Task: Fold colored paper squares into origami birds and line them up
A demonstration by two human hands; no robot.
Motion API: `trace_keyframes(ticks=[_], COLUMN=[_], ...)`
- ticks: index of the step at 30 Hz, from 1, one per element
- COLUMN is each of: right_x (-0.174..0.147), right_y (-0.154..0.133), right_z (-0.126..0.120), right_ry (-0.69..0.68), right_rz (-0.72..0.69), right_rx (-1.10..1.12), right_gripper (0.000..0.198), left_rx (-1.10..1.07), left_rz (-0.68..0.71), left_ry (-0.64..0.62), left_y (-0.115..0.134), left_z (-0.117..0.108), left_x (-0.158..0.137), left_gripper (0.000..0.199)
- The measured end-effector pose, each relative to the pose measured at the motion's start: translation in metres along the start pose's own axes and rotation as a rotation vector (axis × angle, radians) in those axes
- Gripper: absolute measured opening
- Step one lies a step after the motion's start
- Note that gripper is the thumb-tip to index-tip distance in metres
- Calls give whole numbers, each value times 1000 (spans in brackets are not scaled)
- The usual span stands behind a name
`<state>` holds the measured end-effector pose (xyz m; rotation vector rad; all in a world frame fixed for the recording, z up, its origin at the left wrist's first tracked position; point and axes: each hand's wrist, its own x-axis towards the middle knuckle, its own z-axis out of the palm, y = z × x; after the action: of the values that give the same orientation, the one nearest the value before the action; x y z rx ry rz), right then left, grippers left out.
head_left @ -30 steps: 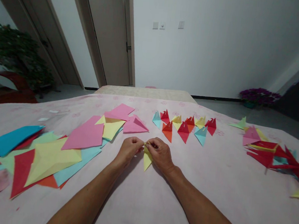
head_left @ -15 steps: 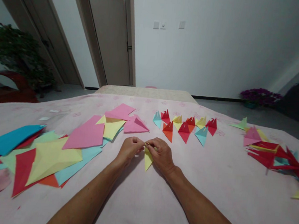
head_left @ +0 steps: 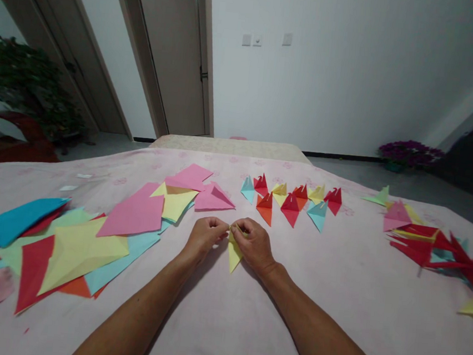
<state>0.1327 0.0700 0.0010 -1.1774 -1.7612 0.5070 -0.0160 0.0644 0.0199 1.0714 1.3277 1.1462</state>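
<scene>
A folded yellow paper piece (head_left: 234, 255) hangs point-down between my hands, just above the pink cloth. My right hand (head_left: 254, 245) pinches its upper part, thumb and forefinger together, and covers much of it. With thumb and fingertips closed, my left hand (head_left: 205, 239) grips the paper's upper left tip, of which little shows. Beyond my hands several small folded paper cranes in red, yellow, orange and blue stand in two rows, among them a red crane (head_left: 291, 209) and a light blue crane (head_left: 317, 214).
Loose coloured sheets, including a yellow sheet (head_left: 82, 252) and a pink sheet (head_left: 136, 212), overlap at the left. More folded pieces, such as a red one (head_left: 413, 253), lie heaped at the right. Everything rests on a pink tablecloth (head_left: 213, 331); a door (head_left: 169, 48) is behind.
My hands hold nearly the same pose on the yellow paper. The right thumb and fingertips have shifted slightly at its top. The whole view has moved a little.
</scene>
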Motion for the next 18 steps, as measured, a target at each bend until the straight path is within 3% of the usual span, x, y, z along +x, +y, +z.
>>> trace_keyframes(ticks=[11,18], right_x=[0,4], right_y=[11,12], right_z=[4,4], right_ry=[-59,-60], right_rz=[93,195], right_rx=[150,300], right_gripper=[17,20], left_rx=[14,83], left_rz=[17,362], left_ry=[-71,17], left_y=[-3,-17], left_z=[-5,-8], left_x=[5,3], left_gripper=[24,15])
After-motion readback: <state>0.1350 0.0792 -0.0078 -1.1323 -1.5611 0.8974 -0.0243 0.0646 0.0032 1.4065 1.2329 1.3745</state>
